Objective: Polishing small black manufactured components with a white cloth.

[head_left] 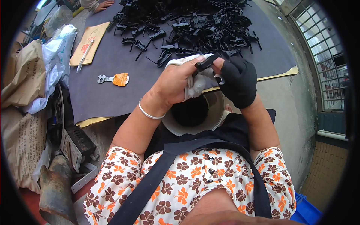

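A small black plastic part [205, 64] is held between my two hands above a bucket. My left hand [170, 84], with a bracelet at the wrist and white cloth around its fingers, pinches the part's left end between thumb and fingers. My right hand [240, 82], in a black fingerless glove, is closed at the part's other end, its bare thumb against it. A small curved metal piece [220, 78] shows at the right hand; what it belongs to is hidden. The pale bucket [170, 125] below has dark contents.
A large pile of black plastic parts [195, 28] covers the far table [131, 93]. On its left lie an open-ended wrench [105, 78] wrapped in orange, a brown envelope [88, 45] and a pen [86, 56]. Sacks [26, 75] stand farther left. Another person's hand [104, 5] rests at the far left edge.
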